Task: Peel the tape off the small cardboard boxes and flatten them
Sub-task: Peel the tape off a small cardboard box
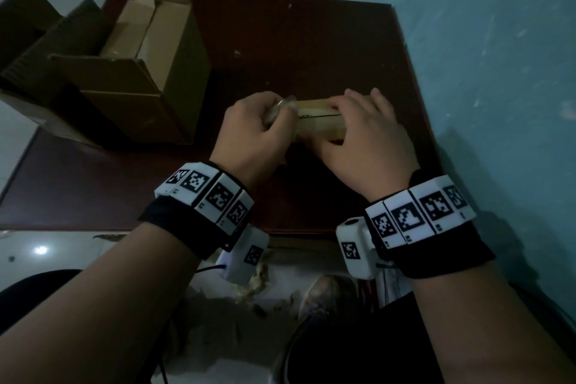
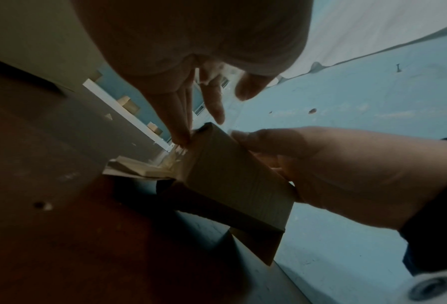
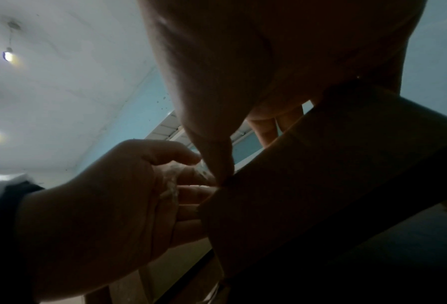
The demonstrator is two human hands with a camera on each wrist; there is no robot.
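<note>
Fingers: your left hand (image 1: 249,128) pinches bunched clear tape (image 1: 282,107); your right hand (image 1: 363,137) curls clamped round the small box (image 1: 321,125).
Box: on the dark table (image 1: 296,50), between both hands.
Peel: pull low along the seam while you brace the box.

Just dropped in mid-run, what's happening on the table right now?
A person is working on a small cardboard box held over the dark table. The right hand grips one end of it, while the left hand at the other end pinches a crumpled wad of clear tape. The box is not yet flattened. To the left stands a large open carton holding more small boxes.
</note>
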